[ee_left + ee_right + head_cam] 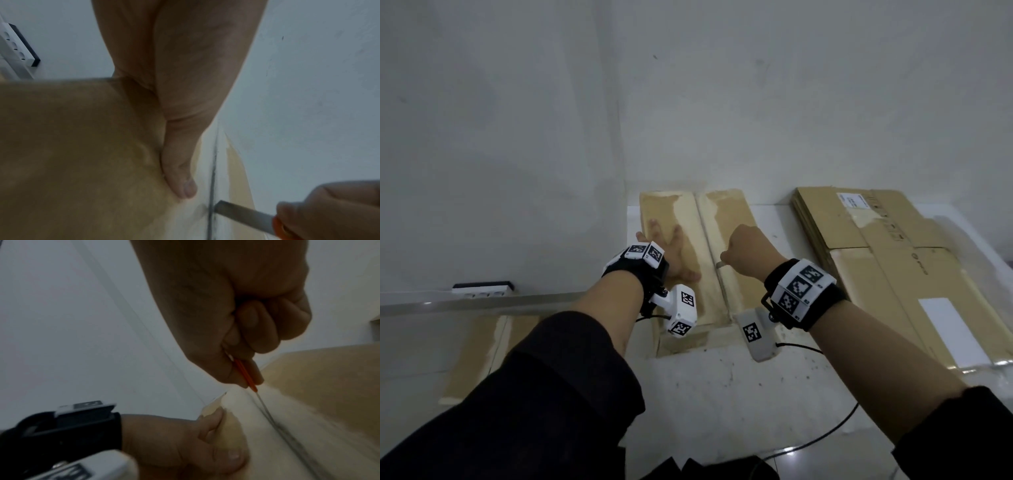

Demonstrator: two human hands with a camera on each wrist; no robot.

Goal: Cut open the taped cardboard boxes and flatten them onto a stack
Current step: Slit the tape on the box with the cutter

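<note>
We read this as a bare utility or packing room, not a home. Plain white walls [688, 85] meet in a corner, unfurnished. A white power strip [482, 288] sits on a ledge along the left wall. Work surface is a white table [722, 394], speckled with dirt. A stack of flattened cartons [893, 267] lies on it at right, one bearing a shipping label [854, 200]. A black cable [825, 435] trails across.
</note>
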